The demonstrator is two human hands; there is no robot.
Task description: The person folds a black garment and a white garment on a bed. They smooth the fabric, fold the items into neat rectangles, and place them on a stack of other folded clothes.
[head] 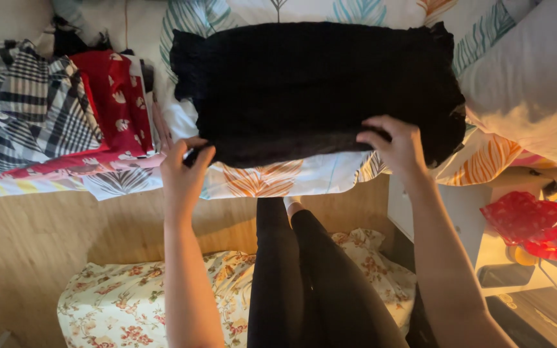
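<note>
A black knitted garment [317, 90] lies folded on a bed covered by a white sheet with coloured leaf prints [272, 179]. My left hand [184, 169] pinches the garment's near left corner. My right hand [398, 147] grips its near right edge, fingers curled over the fabric. Both arms reach forward from the bottom of the view, over my legs in black trousers [304, 283].
A red garment with white prints [112, 106] and a black-and-white checked cloth [27, 106] lie left of the black one. A pale pillow [536, 84] sits at right. A floral cloth [136, 299] lies on the floor; a red bag [539, 225] rests on a white stand.
</note>
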